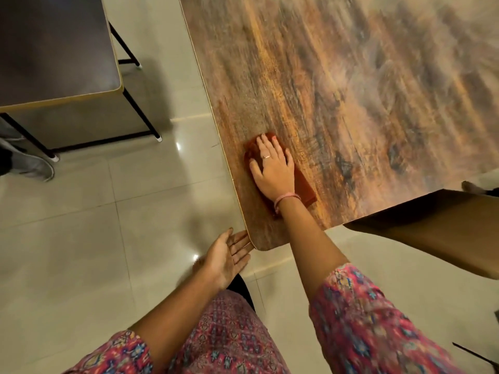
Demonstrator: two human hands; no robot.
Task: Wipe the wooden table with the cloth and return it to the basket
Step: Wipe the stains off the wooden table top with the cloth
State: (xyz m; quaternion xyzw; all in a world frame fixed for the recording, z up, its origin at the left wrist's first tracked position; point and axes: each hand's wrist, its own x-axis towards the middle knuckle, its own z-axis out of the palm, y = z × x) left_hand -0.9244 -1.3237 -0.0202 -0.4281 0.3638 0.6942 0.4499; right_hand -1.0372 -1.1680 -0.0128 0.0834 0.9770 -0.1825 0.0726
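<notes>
The wooden table (351,90) fills the upper right, its near left corner rounded. A folded red-brown cloth (303,186) lies flat on it close to the left edge. My right hand (272,168) presses down on the cloth with straight, spread fingers and covers most of it. My left hand (229,257) is held palm up beside the table's near corner, below the edge, fingers straight and touching the rim. No basket is in view.
A dark smaller table (54,49) on black metal legs stands at the upper left over the pale tiled floor (81,238). A grey shoe (37,166) shows at the far left. A brown chair seat (445,230) sits under the wooden table's near edge at right.
</notes>
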